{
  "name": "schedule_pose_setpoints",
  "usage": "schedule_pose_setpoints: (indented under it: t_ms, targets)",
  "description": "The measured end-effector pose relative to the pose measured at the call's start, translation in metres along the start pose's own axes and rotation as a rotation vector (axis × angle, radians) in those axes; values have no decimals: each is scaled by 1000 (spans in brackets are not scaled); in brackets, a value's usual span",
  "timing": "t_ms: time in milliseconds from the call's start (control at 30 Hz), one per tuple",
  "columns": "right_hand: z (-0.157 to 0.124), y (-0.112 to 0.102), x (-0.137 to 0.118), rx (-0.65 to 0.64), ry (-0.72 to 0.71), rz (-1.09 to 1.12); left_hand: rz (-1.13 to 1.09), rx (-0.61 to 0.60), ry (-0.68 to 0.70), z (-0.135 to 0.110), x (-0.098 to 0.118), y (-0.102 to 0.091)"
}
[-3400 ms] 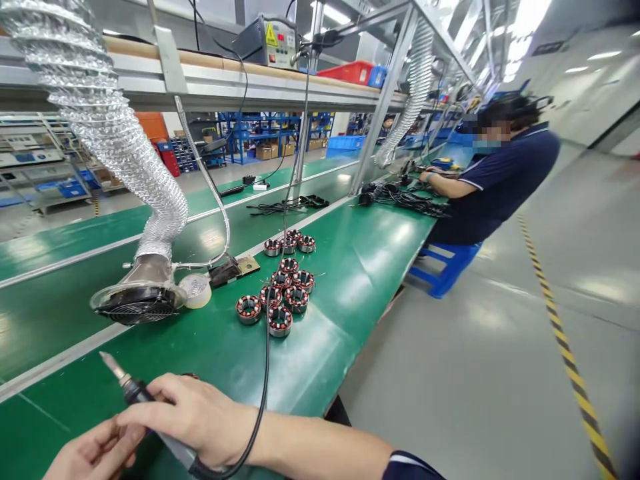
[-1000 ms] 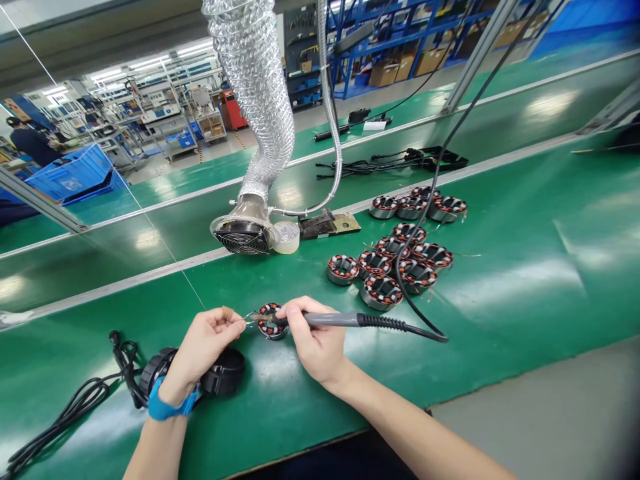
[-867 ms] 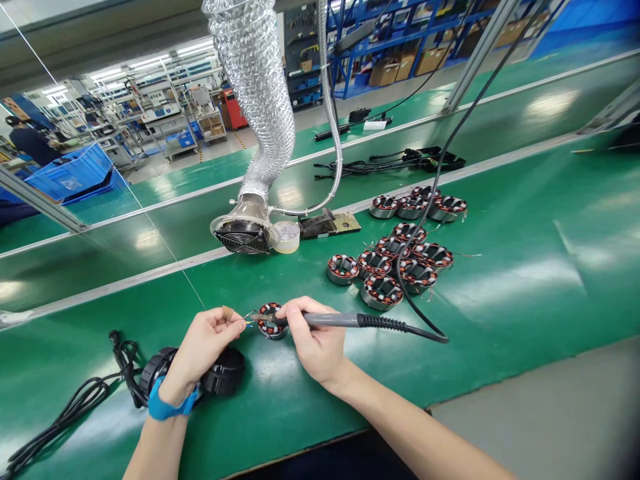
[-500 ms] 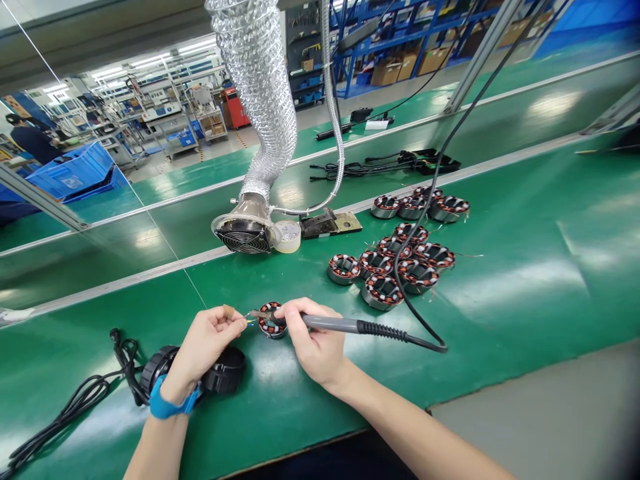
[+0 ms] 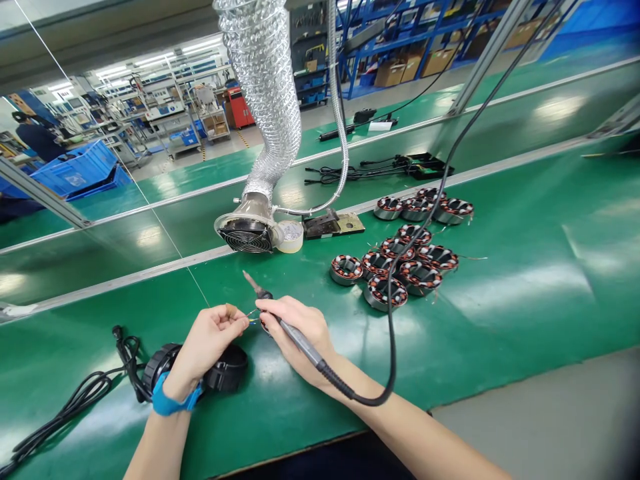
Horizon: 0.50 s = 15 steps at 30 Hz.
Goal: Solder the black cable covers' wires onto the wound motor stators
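My left hand, wearing a blue wristband, pinches thin wires between thumb and fingertips. A soldering iron with a grey handle is held in my right hand. Its brown tip points up and left, apart from the wires. My right fingertips are close by the wire ends; whether they touch them I cannot tell. Under that hand sits a wound motor stator, mostly hidden. Black round housings with a cable lie beneath and beside my left wrist.
Several copper-wound stators stand on the green bench to the right, with the iron's black cord hanging across them. A fume extractor on a foil duct, a tape roll and an iron stand are behind.
The soldering iron has swung from pointing left at the wires to pointing up and left, its tip off them. My right hand has turned over the stator. My left hand stays almost still.
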State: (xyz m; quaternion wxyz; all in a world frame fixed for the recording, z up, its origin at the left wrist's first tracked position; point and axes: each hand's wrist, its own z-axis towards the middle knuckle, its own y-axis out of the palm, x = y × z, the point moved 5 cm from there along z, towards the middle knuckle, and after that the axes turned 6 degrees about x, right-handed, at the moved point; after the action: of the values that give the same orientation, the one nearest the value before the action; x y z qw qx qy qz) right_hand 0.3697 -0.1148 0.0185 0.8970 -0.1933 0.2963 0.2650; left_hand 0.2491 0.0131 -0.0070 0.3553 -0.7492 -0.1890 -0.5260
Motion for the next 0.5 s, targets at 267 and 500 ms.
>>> schedule_pose_setpoints:
  t_ms: [267, 500]
  targets:
    - [-8, 21, 17, -187, 42, 17, 49, -3, -11, -3, 5, 2]
    - [-8, 31, 13, -370, -7, -122, 90, 6, -20, -5, 4, 2]
